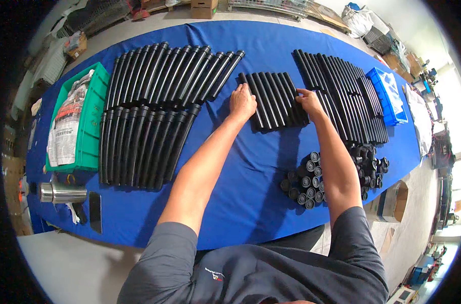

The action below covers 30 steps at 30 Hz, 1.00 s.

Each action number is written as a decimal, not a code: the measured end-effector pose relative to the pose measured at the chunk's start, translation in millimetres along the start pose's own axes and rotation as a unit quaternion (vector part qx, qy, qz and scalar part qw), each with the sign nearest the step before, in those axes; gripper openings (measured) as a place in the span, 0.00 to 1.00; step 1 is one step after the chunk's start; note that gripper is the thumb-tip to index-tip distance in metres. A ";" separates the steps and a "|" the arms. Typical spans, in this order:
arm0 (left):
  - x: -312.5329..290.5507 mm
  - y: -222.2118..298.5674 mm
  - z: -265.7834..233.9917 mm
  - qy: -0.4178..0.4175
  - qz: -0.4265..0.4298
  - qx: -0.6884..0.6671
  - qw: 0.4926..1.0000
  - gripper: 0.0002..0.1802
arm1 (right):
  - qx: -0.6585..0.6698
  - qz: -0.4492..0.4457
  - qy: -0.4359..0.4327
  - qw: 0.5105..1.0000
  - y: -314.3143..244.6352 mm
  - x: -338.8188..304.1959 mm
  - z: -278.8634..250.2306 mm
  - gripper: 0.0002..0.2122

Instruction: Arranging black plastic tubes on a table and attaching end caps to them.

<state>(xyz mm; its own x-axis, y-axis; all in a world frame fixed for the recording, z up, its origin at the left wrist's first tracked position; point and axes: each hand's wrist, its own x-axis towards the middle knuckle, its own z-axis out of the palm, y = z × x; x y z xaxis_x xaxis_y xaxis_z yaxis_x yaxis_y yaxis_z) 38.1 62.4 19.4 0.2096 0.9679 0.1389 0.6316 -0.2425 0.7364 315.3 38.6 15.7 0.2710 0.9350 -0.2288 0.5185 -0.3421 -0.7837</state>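
Note:
In the middle of the table a row of black tubes (272,101) lies side by side, slanting a little. My left hand (243,103) presses against the row's left edge, its fingers curled over the outer tube near the far end. On the opposite edge my right hand (310,103) grips the outermost tubes with thumb and forefinger; its other fingers are mostly hidden. Black tubes with caps (149,76) lie in two rows to the left. To the right is a bigger batch of plain black tubes (347,93). Beneath my right forearm sits a pile of round black caps (308,181).
A green crate (91,119) holding newspaper stands at the left, with a steel cup (63,193) and a dark phone (95,212) nearer me. At the right is a blue bin (387,96). A blue cloth (230,177) covers the table; a cardboard box (394,201) stands beyond its right edge.

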 end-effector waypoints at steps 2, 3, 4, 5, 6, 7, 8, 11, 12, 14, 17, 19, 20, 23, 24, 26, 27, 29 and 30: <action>1.6 -9.5 -5.8 0.012 0.017 0.021 1.000 0.29 | 0.037 -0.010 0.002 0.999 -15.4 -14.8 10.2 0.22; 0.9 -11.6 -7.8 0.008 0.016 0.023 1.000 0.29 | 0.072 -0.023 0.008 0.997 -22.5 -23.4 13.2 0.22; -0.2 -10.4 -9.0 0.004 0.018 0.025 1.000 0.29 | 0.072 -0.020 0.009 0.997 -28.1 -32.4 11.9 0.22; -0.9 -13.0 -8.8 0.003 0.017 0.026 1.000 0.29 | 0.033 -0.026 0.023 0.999 -32.6 -39.4 12.8 0.21; -2.1 -16.0 -9.3 0.002 0.029 0.030 0.999 0.29 | -0.005 -0.032 0.037 0.999 -35.4 -43.1 15.0 0.21; -4.3 -14.9 -9.6 0.000 0.043 0.031 0.999 0.29 | 0.019 -0.037 0.038 0.998 -30.4 -45.3 15.8 0.21; -6.6 -14.0 -10.8 -0.002 0.043 0.032 0.999 0.29 | 0.021 -0.035 0.038 0.998 -26.4 -46.8 15.6 0.21; -14.5 -14.4 -16.8 -0.016 0.042 0.027 0.999 0.29 | 0.003 -0.071 0.057 0.996 -13.9 -51.8 20.2 0.21; -18.3 -14.9 -19.4 -0.015 0.046 0.031 0.998 0.29 | 0.005 -0.072 0.058 0.996 -10.1 -53.3 21.7 0.21; -28.4 -15.2 -24.8 -0.013 0.050 0.037 0.998 0.29 | 0.028 -0.057 0.044 0.997 -6.2 -60.5 26.5 0.21; -52.7 -21.0 -29.2 0.013 0.055 0.030 0.998 0.29 | 0.012 -0.071 0.032 0.997 -7.3 -76.0 33.2 0.22; -69.1 -22.7 -33.9 0.016 0.042 0.028 0.999 0.29 | 0.043 -0.102 0.030 0.993 -13.5 -83.6 42.0 0.23; -76.8 -22.3 -37.3 0.020 0.030 0.023 0.999 0.30 | 0.046 -0.104 0.026 0.993 -16.3 -88.4 41.4 0.23; -93.7 -26.8 -34.5 0.034 0.040 0.016 0.998 0.30 | -0.014 -0.080 -0.001 0.997 -28.2 -113.2 34.7 0.22; -97.9 -26.2 -34.2 0.039 0.041 0.011 0.998 0.30 | -0.027 -0.088 -0.003 0.996 -19.8 -110.5 33.6 0.22; -103.9 -27.5 -32.7 0.051 0.060 0.018 0.997 0.29 | -0.022 -0.074 -0.008 0.997 -19.4 -116.6 30.4 0.22; -101.0 -23.0 -32.7 0.045 0.069 0.006 0.997 0.29 | -0.093 -0.110 0.019 0.989 -1.1 -101.0 25.3 0.22; -95.6 -25.7 -38.0 0.047 0.102 -0.004 0.994 0.28 | -0.155 -0.150 0.038 0.976 -6.0 -97.1 26.5 0.20; -91.5 -26.5 -35.8 0.048 0.103 -0.004 0.994 0.27 | -0.208 -0.210 0.049 0.954 -1.8 -93.5 21.9 0.19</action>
<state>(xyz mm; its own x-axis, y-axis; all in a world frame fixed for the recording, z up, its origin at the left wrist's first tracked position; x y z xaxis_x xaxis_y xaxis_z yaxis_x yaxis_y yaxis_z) -24.5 -17.4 10.9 0.2611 0.8997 0.3497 0.5764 -0.4359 0.6912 271.3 -46.2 25.9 0.0325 0.9917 0.1248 0.8693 0.0335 -0.4932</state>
